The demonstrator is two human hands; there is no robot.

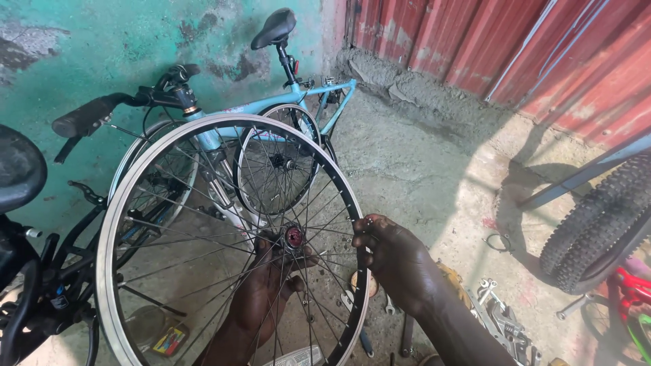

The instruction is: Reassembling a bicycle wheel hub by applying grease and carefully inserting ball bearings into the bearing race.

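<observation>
The person holds a bare bike wheel (230,237) upright in front of them. The right hand (393,261) grips the rim on the side, with its fingers curled around the edge near a spoke. The left hand (264,291) is behind the spokes, just under the red hub (293,237) in the middle; it seems to cup the hub from below, but the spokes hide the fingers, so how tight it holds is hard to tell. Past the hands, behind the wheel, a light blue bike (271,102) leans on a green wall (102,47). A small loose wheel (278,163) stands in front of that bike. Right of the right hand, metal tools (502,318) lie on the concrete floor (420,163), and a fat knobby tyre (597,224) stands farther right. Left of the left hand is a black bike (27,271).
</observation>
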